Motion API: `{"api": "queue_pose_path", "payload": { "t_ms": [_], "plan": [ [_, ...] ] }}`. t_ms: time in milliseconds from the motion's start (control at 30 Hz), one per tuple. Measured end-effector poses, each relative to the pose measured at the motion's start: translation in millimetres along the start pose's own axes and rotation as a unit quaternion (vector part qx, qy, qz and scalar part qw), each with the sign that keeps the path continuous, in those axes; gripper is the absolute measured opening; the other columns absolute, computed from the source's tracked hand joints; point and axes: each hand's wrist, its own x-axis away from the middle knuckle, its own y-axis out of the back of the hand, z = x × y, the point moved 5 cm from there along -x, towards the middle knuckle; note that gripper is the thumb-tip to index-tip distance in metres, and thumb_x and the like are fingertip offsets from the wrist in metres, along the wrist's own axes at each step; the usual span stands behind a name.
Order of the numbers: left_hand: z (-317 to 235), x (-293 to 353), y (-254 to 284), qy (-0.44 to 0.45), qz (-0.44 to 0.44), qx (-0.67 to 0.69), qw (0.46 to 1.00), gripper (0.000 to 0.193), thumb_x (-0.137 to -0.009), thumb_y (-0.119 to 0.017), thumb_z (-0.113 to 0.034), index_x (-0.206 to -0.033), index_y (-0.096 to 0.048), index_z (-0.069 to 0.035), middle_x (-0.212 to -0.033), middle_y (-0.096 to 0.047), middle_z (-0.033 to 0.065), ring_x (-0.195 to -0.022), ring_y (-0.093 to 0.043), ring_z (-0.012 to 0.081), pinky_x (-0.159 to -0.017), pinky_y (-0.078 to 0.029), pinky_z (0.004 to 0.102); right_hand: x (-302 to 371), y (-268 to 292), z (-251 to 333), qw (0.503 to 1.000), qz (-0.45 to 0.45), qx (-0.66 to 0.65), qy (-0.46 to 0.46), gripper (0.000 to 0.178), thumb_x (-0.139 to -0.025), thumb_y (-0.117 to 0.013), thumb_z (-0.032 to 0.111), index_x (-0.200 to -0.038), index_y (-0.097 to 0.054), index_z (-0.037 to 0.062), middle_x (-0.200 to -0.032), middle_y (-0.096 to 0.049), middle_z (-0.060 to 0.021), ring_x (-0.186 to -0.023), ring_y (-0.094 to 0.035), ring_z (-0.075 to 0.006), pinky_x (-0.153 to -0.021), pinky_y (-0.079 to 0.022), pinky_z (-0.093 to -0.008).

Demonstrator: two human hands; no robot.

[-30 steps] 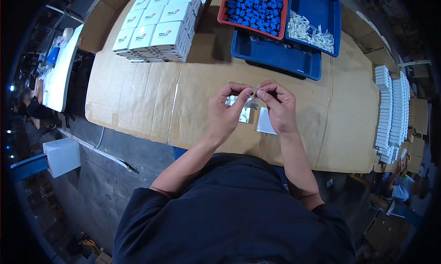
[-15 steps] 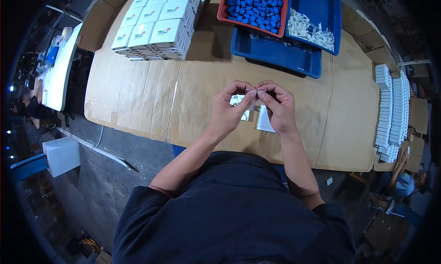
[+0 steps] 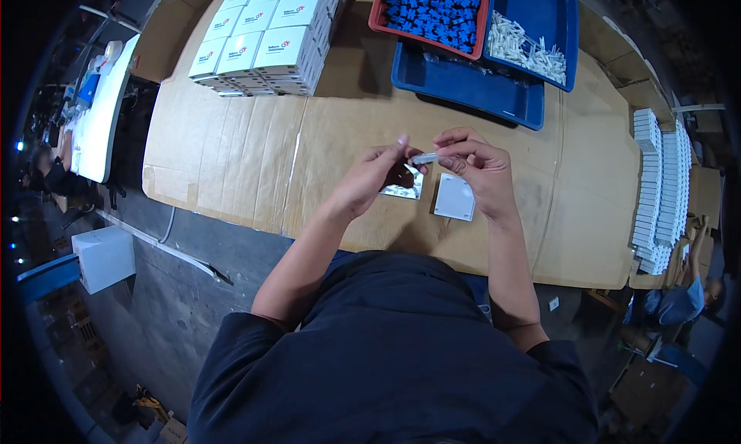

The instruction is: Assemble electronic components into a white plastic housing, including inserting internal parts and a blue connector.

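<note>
Over the near middle of the table, my right hand (image 3: 485, 170) pinches a small, translucent, whitish piece (image 3: 424, 158), perhaps plastic; its exact kind is too small to make out. My left hand (image 3: 369, 180) is beside the piece's left end, thumb raised and apart from the fingers. Whether its partly shadowed fingertips touch the piece, I cannot tell. Under my left fingers lies a shiny silver packet (image 3: 407, 188), partly covered by the hand. A flat white square box (image 3: 454, 198) rests on the cardboard just below my right hand.
Stacked white boxes (image 3: 279, 49) stand at the far left of the cardboard-covered table (image 3: 231, 158). At the back are a red tray (image 3: 376, 19) of blue parts, a blue tray (image 3: 569, 27) of white pieces and another blue tray (image 3: 463, 93). Thin white boxes (image 3: 660, 189) line the right edge, near another person (image 3: 683, 301).
My hands have moved apart from fingertips together. The left thumb has lifted off, and the translucent piece now shows in my right fingers. More of the white square box is visible.
</note>
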Motion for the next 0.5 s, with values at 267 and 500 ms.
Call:
{"api": "queue_pose_path", "payload": {
  "t_ms": [267,500],
  "plan": [
    [5.2,0.8,-3.5,-0.026,-0.01,0.034,0.999,0.018,-0.1,-0.075,-0.019,-0.112,-0.073,-0.006,-0.092,-0.07,-0.0009,-0.083,-0.065,0.008,-0.077,-0.057,0.0262,4.7,9.3,5.3,0.999,0.036,0.012,-0.002,0.023,-0.09,-0.077,-0.004,-0.112,-0.075,-0.0003,-0.131,-0.065,-0.0176,-0.119,-0.065,-0.0226,-0.1,-0.054,-0.0355],
    [6.6,-5.1,-7.5,-0.085,-0.031,-0.015,0.996,0.016,-0.097,-0.077,-0.013,-0.108,-0.073,-0.003,-0.092,-0.072,0.0027,-0.08,-0.067,0.0091,-0.075,-0.056,0.0239,8.7,8.0,-15.0,0.997,-0.013,-0.007,-0.079,0.02,-0.093,-0.075,-0.004,-0.112,-0.067,-0.0023,-0.116,-0.07,-0.0118,-0.106,-0.067,-0.0139,-0.092,-0.056,-0.0285]
  ]
}}
